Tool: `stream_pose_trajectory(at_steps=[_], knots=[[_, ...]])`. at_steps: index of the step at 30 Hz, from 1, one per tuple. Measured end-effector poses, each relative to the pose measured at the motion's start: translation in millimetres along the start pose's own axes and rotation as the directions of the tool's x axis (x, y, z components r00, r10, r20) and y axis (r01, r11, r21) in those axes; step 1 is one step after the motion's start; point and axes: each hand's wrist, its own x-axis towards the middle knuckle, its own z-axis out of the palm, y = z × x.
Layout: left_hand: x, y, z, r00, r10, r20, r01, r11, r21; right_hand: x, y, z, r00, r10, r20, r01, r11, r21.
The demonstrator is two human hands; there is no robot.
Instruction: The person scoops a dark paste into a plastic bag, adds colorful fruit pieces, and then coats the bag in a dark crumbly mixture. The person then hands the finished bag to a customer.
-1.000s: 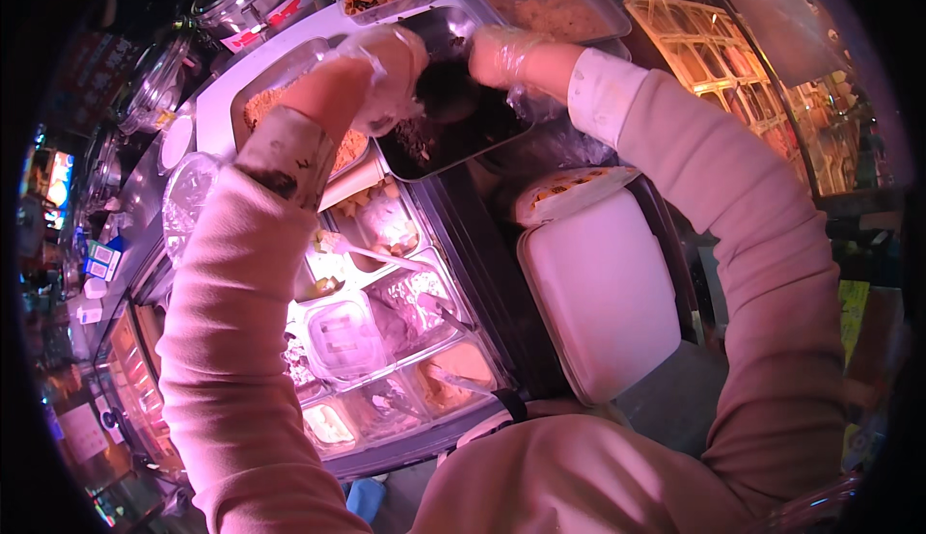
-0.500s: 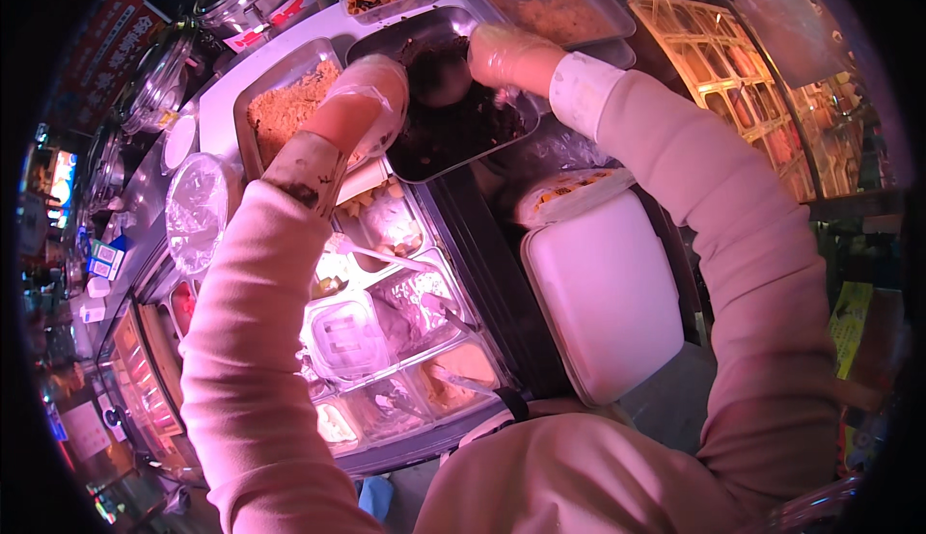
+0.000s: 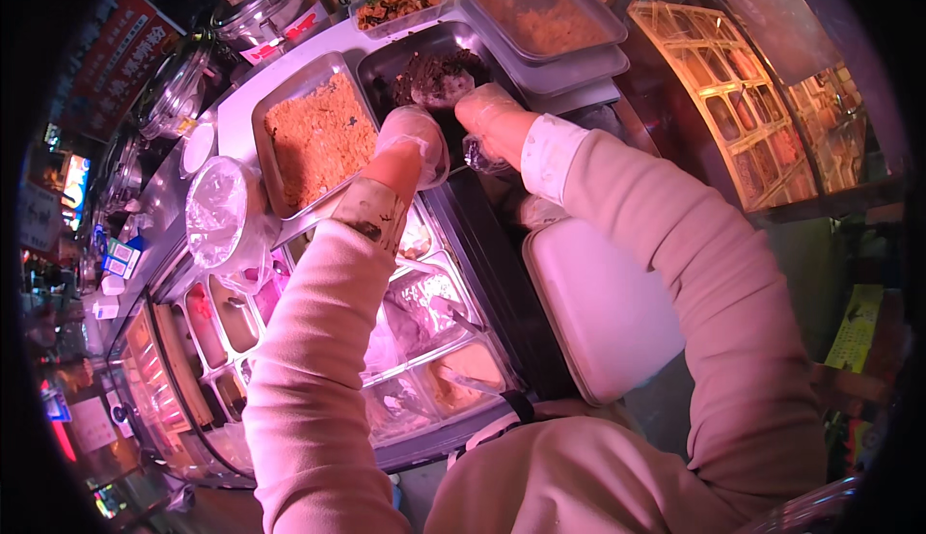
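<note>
A metal tray (image 3: 378,69) of dark crumbs lies at the far middle. In it sits a rounded pale lump (image 3: 457,88), partly covered with dark crumbs. My left hand (image 3: 415,140), in a clear plastic glove, is at the lump's near left side. From the right, my right hand (image 3: 490,119), gloved likewise, reaches to the lump's near right edge. The fingers of both hands are mostly hidden, so their grip does not show. Left of the dark tray, a second metal tray (image 3: 320,138) holds orange-brown crumbs.
Beyond the trays stand a tub of chopped food (image 3: 397,8) and stacked lidded containers (image 3: 540,8). A plastic-covered bowl (image 3: 224,211) is at left. Nearer are food compartments (image 3: 424,312) with utensils and a white lidded box (image 3: 603,302). A lit display case (image 3: 723,90) rises at right.
Both hands have come nearer to me and closer together, from the lump's two sides to its near edge. The lump now shows more dark crumbs on top. The view has shifted slightly.
</note>
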Motion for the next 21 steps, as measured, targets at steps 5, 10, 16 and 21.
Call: stream_pose_trajectory(at_steps=[5, 10, 16, 21], knots=[[-42.6, 2.1, -31.3, 0.981, -0.069, -0.179, 0.082, 0.994, 0.067, -9.8, -16.4, -1.6, 0.975, 0.209, -0.079, -0.147, 0.868, 0.474], [-61.0, -13.8, -59.7, 0.917, -0.07, -0.392, 0.106, 0.992, 0.071, 13.7, -45.4, -21.2, 0.989, 0.135, -0.062, -0.104, 0.927, 0.36], [-12.1, -60.3, -46.8, 0.875, 0.096, -0.474, -0.14, 0.989, -0.057, 47.1, -56.8, -50.1, 0.994, -0.103, -0.021, 0.097, 0.977, -0.192], [48.2, -105.2, -4.2, 0.913, 0.124, -0.389, -0.176, 0.979, -0.101, 56.2, -74.3, -23.2, 0.961, -0.267, 0.068, 0.274, 0.901, -0.336]])
